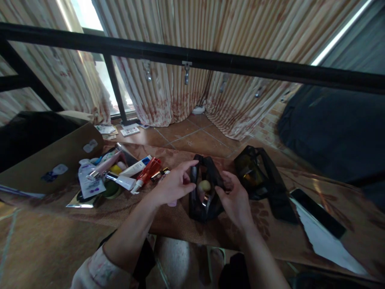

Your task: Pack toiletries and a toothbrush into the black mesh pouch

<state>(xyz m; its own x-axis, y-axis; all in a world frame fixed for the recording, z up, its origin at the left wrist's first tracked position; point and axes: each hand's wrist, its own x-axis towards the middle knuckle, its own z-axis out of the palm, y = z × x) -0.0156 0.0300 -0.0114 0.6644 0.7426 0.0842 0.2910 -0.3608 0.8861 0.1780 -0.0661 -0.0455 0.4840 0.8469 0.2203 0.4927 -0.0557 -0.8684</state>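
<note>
A small black mesh bag (207,212) stands on the cloth-covered bench in front of me, its mouth held apart. A round pale-yellow item (205,185) and something shiny show inside it. My left hand (177,182) pinches the left edge of the bag between thumb and fingers. On the other side, my right hand (234,196) grips the right edge the same way. Left of my left hand lies a pile of toiletries, with a red pump bottle (148,172), a white tube (135,166) and a white pouch (90,180). A pink item beneath my left hand is mostly hidden.
A second black mesh bag (255,172) with yellowish contents sits to the right. Beyond it are a dark phone (319,212) and white paper (327,245). A cardboard box (60,156) stands at left. A black metal rail (168,54) crosses in front of striped curtains (180,24).
</note>
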